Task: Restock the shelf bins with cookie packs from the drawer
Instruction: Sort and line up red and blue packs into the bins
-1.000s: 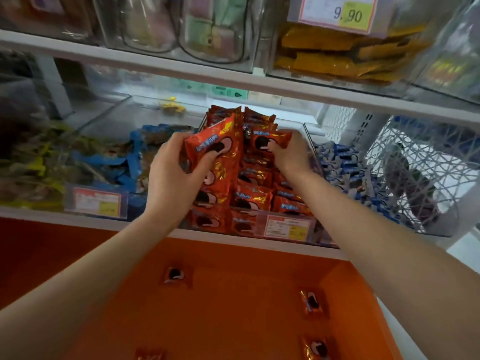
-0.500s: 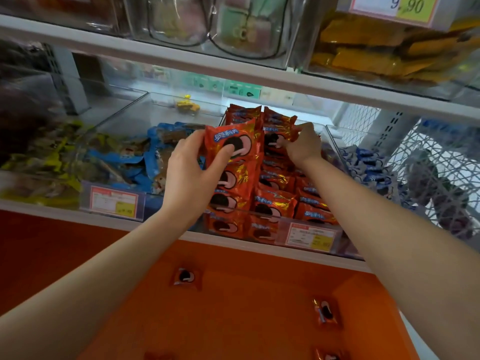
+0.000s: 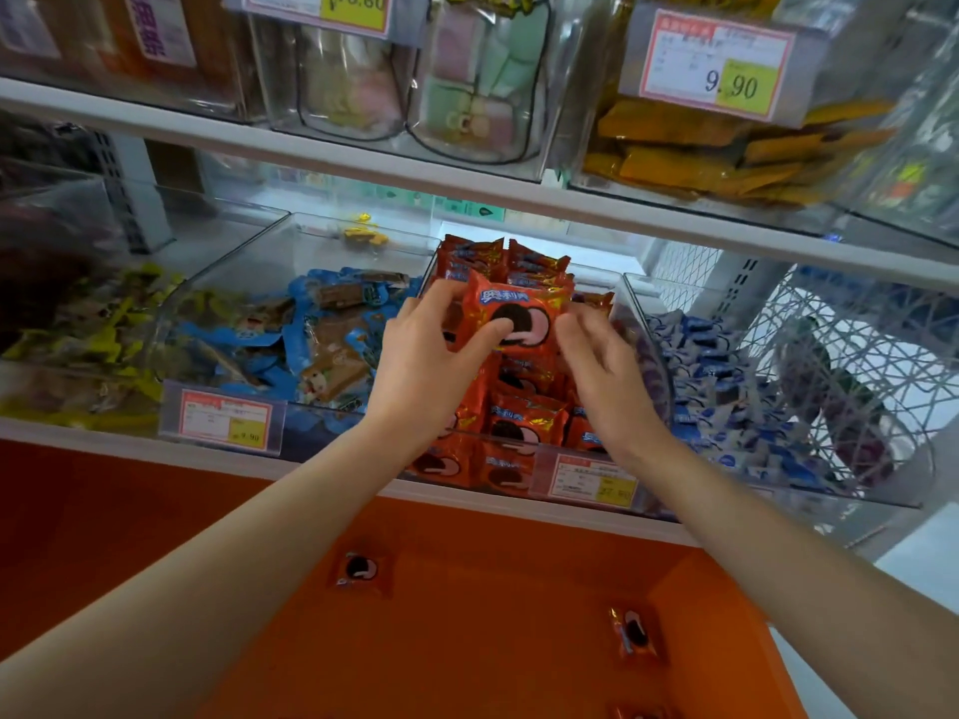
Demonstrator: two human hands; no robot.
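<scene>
My left hand (image 3: 430,355) grips a red cookie pack (image 3: 519,316) upright, thumb on its front, over the clear shelf bin (image 3: 635,308) that is stacked with the same red packs (image 3: 524,422). More packs may lie behind the held one; I cannot tell. My right hand (image 3: 607,376) hovers just right of that pack with loosely curled fingers, blurred, holding nothing that I can see. Below the shelf the orange drawer (image 3: 467,640) stands pulled out, with loose red packs on its floor (image 3: 360,568) (image 3: 633,633).
Left of the red bin is a bin of blue packs (image 3: 322,334), then yellow ones (image 3: 104,324). To the right are blue-white packs (image 3: 726,386) and a white wire basket (image 3: 856,365). The upper shelf board (image 3: 467,186) hangs close above the bins.
My right hand has drawn back from the rear of the bin and let go of the pack there. My left hand has carried its pack rightwards over the bin's middle.
</scene>
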